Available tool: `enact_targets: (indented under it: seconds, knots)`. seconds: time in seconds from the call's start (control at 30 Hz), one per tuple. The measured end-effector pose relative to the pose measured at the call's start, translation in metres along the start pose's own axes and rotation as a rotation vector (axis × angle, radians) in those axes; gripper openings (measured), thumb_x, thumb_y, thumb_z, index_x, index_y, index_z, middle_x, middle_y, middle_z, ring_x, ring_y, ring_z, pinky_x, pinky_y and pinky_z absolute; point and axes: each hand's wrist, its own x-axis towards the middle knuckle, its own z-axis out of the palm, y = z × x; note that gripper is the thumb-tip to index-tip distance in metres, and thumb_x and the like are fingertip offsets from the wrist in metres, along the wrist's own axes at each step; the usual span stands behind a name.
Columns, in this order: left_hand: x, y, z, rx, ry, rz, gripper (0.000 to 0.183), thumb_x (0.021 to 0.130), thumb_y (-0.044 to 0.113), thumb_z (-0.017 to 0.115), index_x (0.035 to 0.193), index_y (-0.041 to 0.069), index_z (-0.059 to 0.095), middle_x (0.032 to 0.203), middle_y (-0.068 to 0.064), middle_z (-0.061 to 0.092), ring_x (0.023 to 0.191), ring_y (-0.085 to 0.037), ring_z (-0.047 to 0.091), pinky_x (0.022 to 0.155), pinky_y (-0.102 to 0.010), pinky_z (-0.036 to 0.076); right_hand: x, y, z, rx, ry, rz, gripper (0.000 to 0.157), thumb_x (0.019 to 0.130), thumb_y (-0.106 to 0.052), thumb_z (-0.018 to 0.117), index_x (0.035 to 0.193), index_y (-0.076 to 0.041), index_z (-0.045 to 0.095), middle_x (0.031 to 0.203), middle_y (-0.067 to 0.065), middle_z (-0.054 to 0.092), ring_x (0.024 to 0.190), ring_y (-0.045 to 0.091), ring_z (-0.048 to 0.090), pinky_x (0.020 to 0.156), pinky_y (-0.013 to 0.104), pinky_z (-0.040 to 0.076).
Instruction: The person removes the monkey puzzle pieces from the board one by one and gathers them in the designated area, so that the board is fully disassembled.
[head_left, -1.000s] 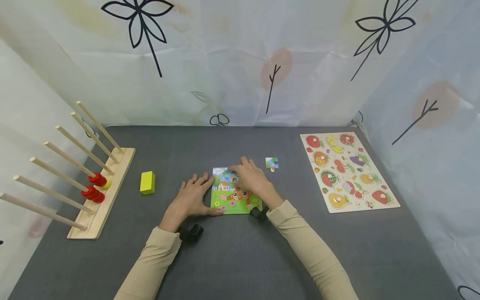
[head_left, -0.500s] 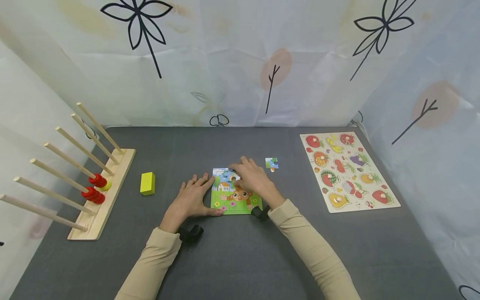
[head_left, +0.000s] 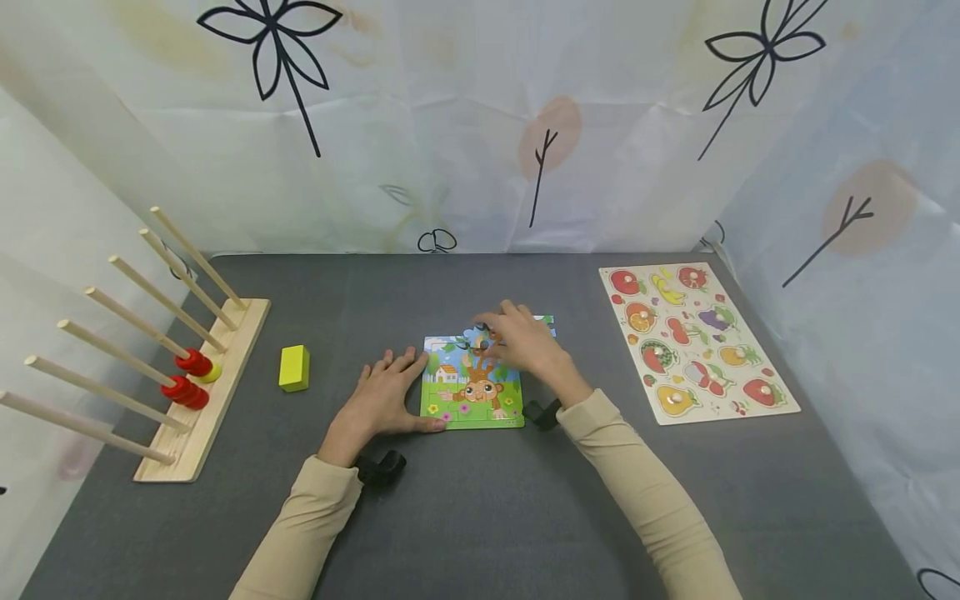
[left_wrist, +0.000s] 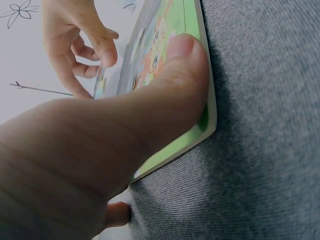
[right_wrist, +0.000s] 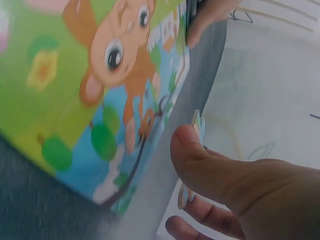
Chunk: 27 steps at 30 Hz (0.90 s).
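A jigsaw puzzle (head_left: 465,404) with a cartoon monkey lies flat in front of me. My left hand (head_left: 388,396) rests at its left side, fingers spread, with the thumb lying on the front edge; the left wrist view shows that thumb (left_wrist: 182,65) close up. Above the puzzle's far edge, my right hand (head_left: 528,340) pinches a small puzzle piece (right_wrist: 197,125) between thumb and fingers. Most of this piece is covered by the hand. Another puzzle piece (head_left: 548,320), blue and green, lies on the table behind the right hand, partly hidden by it.
At the left stands a wooden peg rack (head_left: 225,350) with red and yellow beads on some pegs. A yellow block (head_left: 294,368) is between it and my left hand. A fruit picture board (head_left: 697,342) lies at the right. Patterned cloth hangs behind the grey table (head_left: 480,517).
My right hand has shifted right and a little away from me, uncovering the monkey's head and now covering part of the loose piece. The left hand has stayed in place.
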Motion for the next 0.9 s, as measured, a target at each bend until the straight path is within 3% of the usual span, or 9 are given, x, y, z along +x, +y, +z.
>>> enact_targets:
  seconds: [0.23,0.53,0.9]
  knots:
    - [0.0,0.001,0.0,-0.005,-0.007,-0.003,0.116,0.074,0.067,0.082,0.162,0.011,0.03,0.168,-0.021,0.027,0.155,-0.052,0.02,0.12,-0.075,0.02,-0.006,0.018,-0.011,0.001,0.006,0.03,0.053,0.097,-0.021,0.072,0.148,-0.021,0.056,0.136,0.016,0.054,0.116,0.034,0.054,0.077,0.047,0.055]
    - [-0.001,0.001,0.0,-0.005,0.001,-0.004,0.117,0.074,0.067,0.081,0.162,0.01,0.03,0.168,-0.021,0.027,0.155,-0.053,0.02,0.12,-0.075,0.02,-0.012,0.049,-0.02,-0.002,0.004,0.093,0.054,0.098,-0.018,0.071,0.149,-0.021,0.054,0.132,0.016,0.054,0.116,0.035,0.054,0.074,0.047,0.054]
    - [-0.001,0.001,-0.001,0.001,0.0,0.007,0.116,0.074,0.066,0.082,0.162,0.009,0.03,0.168,-0.021,0.028,0.154,-0.053,0.022,0.119,-0.075,0.021,-0.022,0.082,-0.025,-0.023,-0.007,0.117,0.053,0.098,-0.016,0.069,0.149,-0.014,0.053,0.13,0.021,0.054,0.117,0.038,0.054,0.087,0.057,0.054]
